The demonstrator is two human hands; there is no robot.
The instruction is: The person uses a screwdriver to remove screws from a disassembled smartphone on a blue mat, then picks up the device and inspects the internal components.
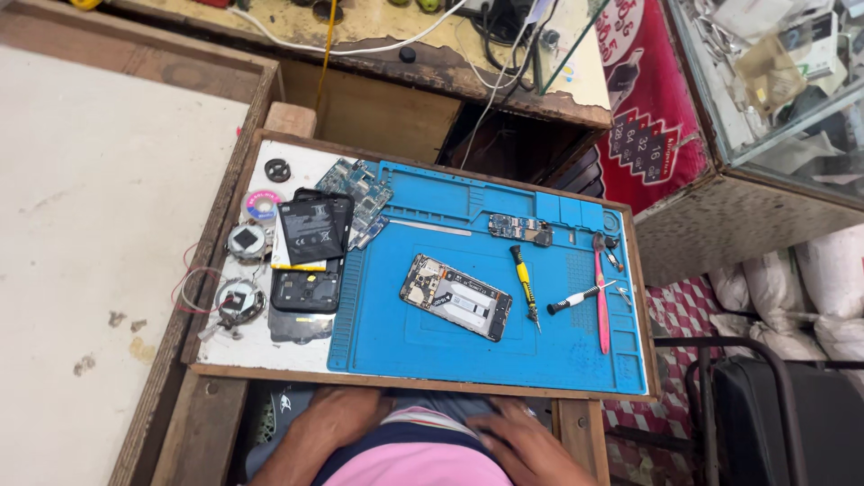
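An opened phone (456, 296) with its back off lies in the middle of a blue repair mat (414, 351). A yellow-handled screwdriver (524, 283) lies just right of it, then a white-handled screwdriver (576, 297) and a pink pry tool (601, 297). A small circuit board (519, 229) rests near the mat's top edge. My left hand (333, 423) and my right hand (522, 441) lie on my lap below the board's front edge. Neither hand holds anything, and both are well clear of the phone.
Left of the mat sit a black battery (308, 230), a black phone cover (306, 292), more circuit boards (360, 189), solder wick reels (247, 241) and a pink tape roll (263, 205). A worn bench with cables (504, 63) stands behind, a glass display case (774, 81) at right, a black chair (765, 414) lower right.
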